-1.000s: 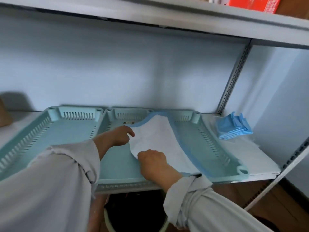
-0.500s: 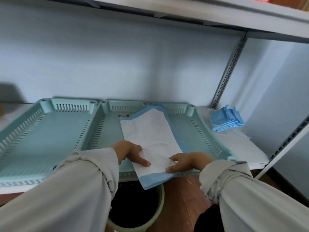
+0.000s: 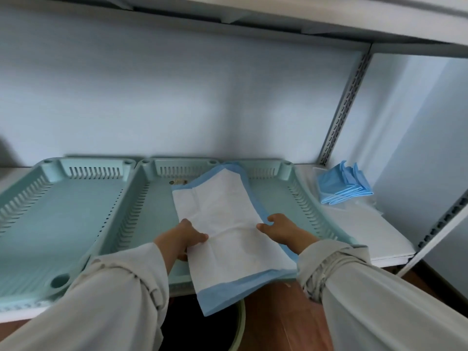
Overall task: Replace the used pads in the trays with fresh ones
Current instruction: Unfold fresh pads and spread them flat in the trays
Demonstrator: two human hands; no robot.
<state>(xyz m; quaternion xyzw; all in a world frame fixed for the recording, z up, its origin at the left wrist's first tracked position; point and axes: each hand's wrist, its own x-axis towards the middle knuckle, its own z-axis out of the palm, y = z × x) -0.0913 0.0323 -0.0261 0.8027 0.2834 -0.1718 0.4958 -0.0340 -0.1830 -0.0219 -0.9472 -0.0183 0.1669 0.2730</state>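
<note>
— Blue-edged and white in the middle, the pad [image 3: 228,231] lies folded lengthwise in the right tray [image 3: 301,198], its near end hanging over the tray's front rim, above the dark bin [image 3: 202,323] below the shelf [image 3: 364,234].

— Who has hold of it?

— Both hands. The left hand [image 3: 184,236] grips the left edge, thumb on top and fingers curled under; the right hand [image 3: 281,228] pinches the blue border on the other side.

— What could go wrong from here?

— It is thin, limp stuff, so I judge it may sag or unfold between the two grips and drag across the tray floor. Small specks sit near the tray's back wall — whether anything lies inside the fold I cannot tell, but if the pad tips, loose bits could spill onto the wooden floor [image 3: 276,317] instead of the bin.

— And the rest?

— The left tray [image 3: 63,214] holds no pad. A stack of folded blue pads [image 3: 344,183] waits on the shelf, well to the right of the trays.
</note>
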